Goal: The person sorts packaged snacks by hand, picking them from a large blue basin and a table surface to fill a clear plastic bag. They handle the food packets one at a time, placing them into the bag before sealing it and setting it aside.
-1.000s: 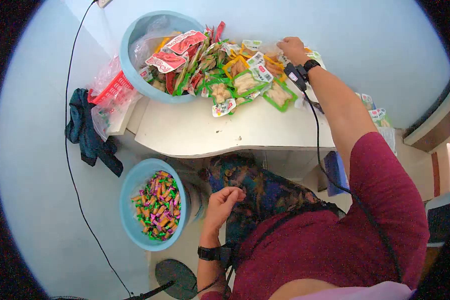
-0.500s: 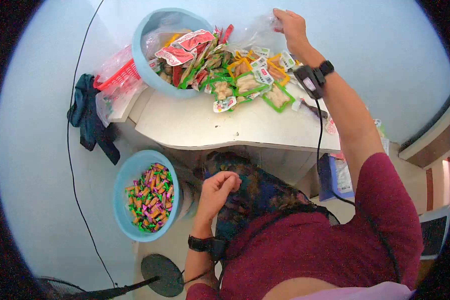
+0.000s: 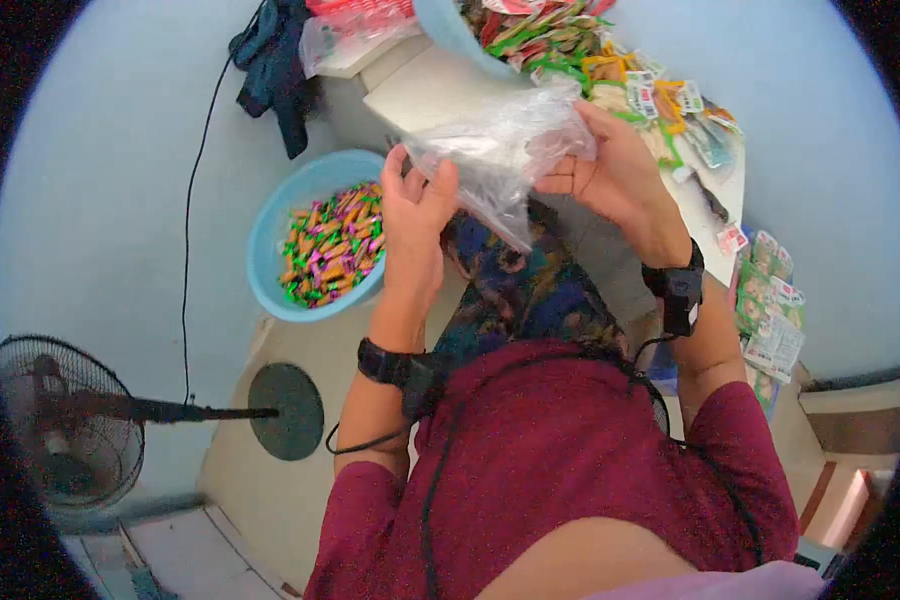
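Observation:
A clear plastic bag is stretched between my two hands, above my lap and the table's front edge. My left hand pinches its left side between thumb and fingers. My right hand grips the opposite side, with some fingers hidden behind the film. Beyond the bag, packaged snacks in green, yellow and red wrappers lie on the white table and in a blue basin. To the left of my left hand is a second blue basin with small wrapped pieces inside.
A standing fan with a round base is at the lower left. Dark cloth hangs beside a red basket. More snack packs are at the right. A black cable runs down the wall.
My right hand has come down from the far side of the table with the plastic bag. My left hand has risen from my lap and taken hold of it. The view has shifted.

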Available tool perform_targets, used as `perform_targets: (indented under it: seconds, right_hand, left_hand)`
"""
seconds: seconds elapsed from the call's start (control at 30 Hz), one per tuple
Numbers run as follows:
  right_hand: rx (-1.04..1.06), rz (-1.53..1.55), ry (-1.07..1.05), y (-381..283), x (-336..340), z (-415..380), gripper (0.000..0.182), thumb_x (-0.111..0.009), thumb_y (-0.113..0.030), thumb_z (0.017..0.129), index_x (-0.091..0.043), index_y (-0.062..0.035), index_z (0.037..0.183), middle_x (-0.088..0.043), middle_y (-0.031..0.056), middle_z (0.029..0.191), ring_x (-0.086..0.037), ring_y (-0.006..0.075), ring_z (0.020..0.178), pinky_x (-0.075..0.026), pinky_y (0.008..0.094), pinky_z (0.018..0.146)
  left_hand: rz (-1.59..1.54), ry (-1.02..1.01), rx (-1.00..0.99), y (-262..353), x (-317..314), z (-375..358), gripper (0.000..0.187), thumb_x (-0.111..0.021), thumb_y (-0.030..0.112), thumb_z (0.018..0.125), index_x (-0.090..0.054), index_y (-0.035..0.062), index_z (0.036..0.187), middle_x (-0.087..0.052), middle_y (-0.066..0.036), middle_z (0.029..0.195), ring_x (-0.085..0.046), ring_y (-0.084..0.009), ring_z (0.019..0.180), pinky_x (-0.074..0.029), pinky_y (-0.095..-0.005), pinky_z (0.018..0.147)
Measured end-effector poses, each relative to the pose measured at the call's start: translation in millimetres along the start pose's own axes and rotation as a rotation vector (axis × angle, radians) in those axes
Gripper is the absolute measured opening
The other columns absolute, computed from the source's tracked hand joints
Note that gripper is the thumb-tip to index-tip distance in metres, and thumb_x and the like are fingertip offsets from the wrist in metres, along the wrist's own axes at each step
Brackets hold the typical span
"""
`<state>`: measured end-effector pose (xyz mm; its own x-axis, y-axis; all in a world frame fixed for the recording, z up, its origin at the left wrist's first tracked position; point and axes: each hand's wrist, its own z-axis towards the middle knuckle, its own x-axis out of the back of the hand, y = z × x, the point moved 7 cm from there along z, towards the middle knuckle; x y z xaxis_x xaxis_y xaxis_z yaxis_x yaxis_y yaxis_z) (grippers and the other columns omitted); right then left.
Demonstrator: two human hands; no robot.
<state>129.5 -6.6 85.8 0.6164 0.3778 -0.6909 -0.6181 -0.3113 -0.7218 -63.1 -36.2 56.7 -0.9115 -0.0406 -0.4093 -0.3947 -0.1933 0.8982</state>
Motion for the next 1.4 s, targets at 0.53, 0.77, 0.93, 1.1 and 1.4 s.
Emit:
perform_targets:
  seconds: [0.53, 0.77, 0.93, 1.1, 1.4]
  right_hand:
    - [0.358, -0.961, 0.390, -33.2, 32.4, -38.9, 0.033, -0.061, -0.037, 0.089, -0.068, -0.0048, 0.088, -0.066, 0.0049, 0.081, -0.063, 0.0137, 0.071, -0.052, 0.0293, 0.063]
    - [0.428, -1.433, -0.020, -14.1, -31.2, -49.7, 0.047, -0.069, -0.030, 0.082, -0.060, -0.0018, 0.119, -0.055, 0.0082, 0.129, -0.051, 0.0190, 0.119, -0.040, 0.0338, 0.099]
    - [0.498, -0.994, 0.141, -8.4, 7.8, -36.5, 0.020, -0.065, -0.021, 0.088, -0.066, -0.0012, 0.093, -0.067, 0.0053, 0.082, -0.063, 0.0136, 0.075, -0.051, 0.0295, 0.071]
    - [0.591, -0.624, 0.413, -28.4, 23.1, -48.5, 0.022, -0.060, -0.019, 0.093, -0.064, -0.0019, 0.080, -0.062, 0.0046, 0.067, -0.057, 0.0108, 0.056, -0.047, 0.0250, 0.053]
    - [0.154, -0.826, 0.271, -1.9, 45.7, -50.3, 0.030, -0.058, -0.029, 0.093, -0.063, -0.0004, 0.099, -0.064, 0.0040, 0.084, -0.061, 0.0118, 0.073, -0.049, 0.0254, 0.067]
  left_hand:
    - [-0.079, 0.033, -0.086, 12.6, 48.2, -18.3, 0.009, -0.065, 0.010, 0.088, -0.065, 0.0059, 0.097, -0.066, -0.001, 0.087, -0.061, -0.0096, 0.071, -0.050, -0.0242, 0.060]
    - [-0.104, 0.000, -0.071, 17.7, 38.9, -23.3, 0.014, -0.065, 0.010, 0.089, -0.065, 0.0022, 0.100, -0.068, -0.004, 0.093, -0.063, -0.0114, 0.078, -0.052, -0.0255, 0.067]
    - [-0.077, 0.045, -0.067, 18.4, 30.6, -26.2, 0.009, -0.070, 0.010, 0.086, -0.067, 0.0042, 0.092, -0.066, 0.001, 0.081, -0.055, -0.0046, 0.065, -0.043, -0.0201, 0.057]
    - [0.047, 0.015, 0.016, 12.2, 39.3, -31.0, 0.010, -0.072, 0.010, 0.084, -0.067, 0.0051, 0.091, -0.065, 0.002, 0.080, -0.054, -0.0039, 0.063, -0.042, -0.0197, 0.057]
    - [0.036, 0.006, 0.067, 0.2, 52.2, -35.1, 0.010, -0.073, 0.015, 0.083, -0.067, 0.0082, 0.087, -0.062, 0.005, 0.075, -0.052, -0.0028, 0.062, -0.041, -0.0201, 0.054]
